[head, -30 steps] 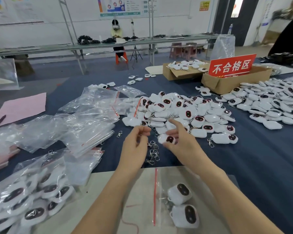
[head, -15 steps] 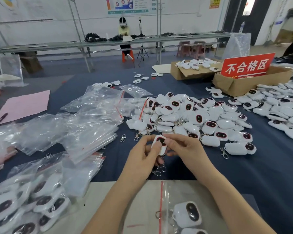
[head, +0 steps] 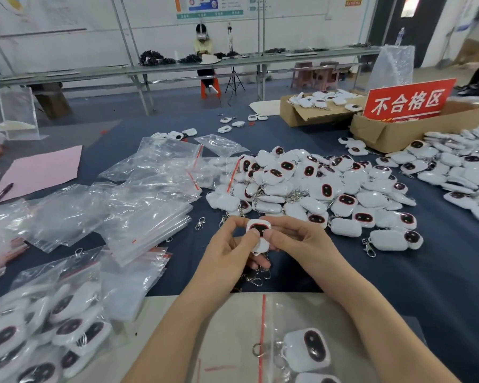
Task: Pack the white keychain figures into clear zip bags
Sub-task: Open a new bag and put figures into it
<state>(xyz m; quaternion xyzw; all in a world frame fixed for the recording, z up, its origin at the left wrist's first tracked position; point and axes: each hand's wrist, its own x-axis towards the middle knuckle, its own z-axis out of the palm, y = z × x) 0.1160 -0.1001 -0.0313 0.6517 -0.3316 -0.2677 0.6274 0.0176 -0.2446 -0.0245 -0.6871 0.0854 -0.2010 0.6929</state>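
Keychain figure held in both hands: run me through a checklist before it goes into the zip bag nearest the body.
1. Grip: left hand and right hand both pinch the keychain figure. Ok.
2. Dark face turned up for a look. Ok.
3. Chain hangs beneath the hands, partly hidden; is it free of tangles? Cannot tell.
4. Zip bag lies flat just below the hands. Ok.
5. Bag mouth open? Cannot tell.
6. Room in the bag: bagged figures already inside, count cut off by the frame edge. Cannot tell.
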